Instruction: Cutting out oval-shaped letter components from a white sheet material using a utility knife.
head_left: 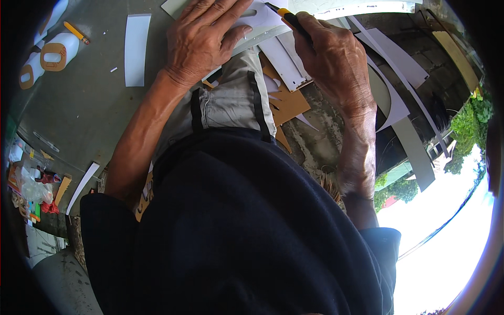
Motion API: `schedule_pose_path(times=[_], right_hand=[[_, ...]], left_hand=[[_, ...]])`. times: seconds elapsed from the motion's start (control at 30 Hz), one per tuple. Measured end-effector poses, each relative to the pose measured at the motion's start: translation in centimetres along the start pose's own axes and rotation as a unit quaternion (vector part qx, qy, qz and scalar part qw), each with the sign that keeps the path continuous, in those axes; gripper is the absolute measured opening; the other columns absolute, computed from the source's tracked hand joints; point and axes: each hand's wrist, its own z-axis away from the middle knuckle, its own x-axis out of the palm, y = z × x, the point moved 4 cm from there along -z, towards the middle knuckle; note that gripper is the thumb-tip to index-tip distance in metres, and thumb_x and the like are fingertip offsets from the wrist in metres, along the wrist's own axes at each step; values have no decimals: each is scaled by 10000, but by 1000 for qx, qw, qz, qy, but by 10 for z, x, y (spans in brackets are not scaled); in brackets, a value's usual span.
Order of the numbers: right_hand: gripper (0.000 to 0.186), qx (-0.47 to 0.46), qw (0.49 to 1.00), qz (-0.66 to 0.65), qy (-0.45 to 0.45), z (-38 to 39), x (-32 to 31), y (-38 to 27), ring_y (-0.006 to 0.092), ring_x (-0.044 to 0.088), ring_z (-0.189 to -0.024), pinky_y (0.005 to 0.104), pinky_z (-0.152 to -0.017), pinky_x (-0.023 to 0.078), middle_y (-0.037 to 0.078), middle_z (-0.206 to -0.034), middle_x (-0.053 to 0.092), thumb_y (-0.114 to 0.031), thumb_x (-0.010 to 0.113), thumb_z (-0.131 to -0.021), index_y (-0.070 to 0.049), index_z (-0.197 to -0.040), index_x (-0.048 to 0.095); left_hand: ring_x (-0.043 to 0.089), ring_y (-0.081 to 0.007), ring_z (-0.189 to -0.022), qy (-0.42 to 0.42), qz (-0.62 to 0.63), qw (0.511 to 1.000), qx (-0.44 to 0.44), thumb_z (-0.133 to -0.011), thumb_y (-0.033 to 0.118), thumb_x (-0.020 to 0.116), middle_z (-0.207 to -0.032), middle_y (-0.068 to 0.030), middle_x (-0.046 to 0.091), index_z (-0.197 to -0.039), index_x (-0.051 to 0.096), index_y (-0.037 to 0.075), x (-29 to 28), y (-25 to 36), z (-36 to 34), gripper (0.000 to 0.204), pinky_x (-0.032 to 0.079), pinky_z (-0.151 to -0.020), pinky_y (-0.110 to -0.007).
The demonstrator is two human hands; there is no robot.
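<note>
My left hand (202, 39) lies flat with fingers stretched out, pressing on a white sheet (265, 16) at the top of the view. A slot-shaped opening shows in the sheet beside my fingers. In my right hand (336, 60) is a yellow-and-black utility knife (286, 14), its tip touching or just above the sheet to the right of the left hand. Whether the blade is in the sheet, I cannot tell. The sheet reaches to the pale table edge (265, 35) in front of my lap.
Left on the grey tabletop (100, 105) are a white strip (137, 50), white rounded pieces with brown ends (63, 50) and a yellow pencil (76, 32). A clear plastic bag (35, 186) lies among clutter at far left. Brown cardboard (291, 102) and white offcuts (391, 52) lie below and right.
</note>
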Motion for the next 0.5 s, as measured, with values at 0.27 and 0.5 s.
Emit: schedule_pose_path(times=[0.27, 0.5], right_hand=[[154, 60, 995, -66, 32, 11, 23, -7, 410, 718, -688, 507, -628, 578, 182, -785, 716, -157, 606, -980, -7, -958, 579], [151, 76, 992, -91, 32, 15, 28, -8, 424, 709, -689, 519, -609, 567, 188, -791, 705, -151, 612, -974, -9, -956, 563]], left_hand=[[513, -339, -1421, -69, -2, 997, 37, -1031, 310, 616, -1426, -118, 644, -1293, 709, 43, 3, 0, -9, 385, 364, -1197, -472], [517, -341, -1418, -61, -19, 997, 42, -1037, 311, 609, -1422, -123, 646, -1285, 714, 46, 3, 1, -8, 378, 371, -1187, -478]])
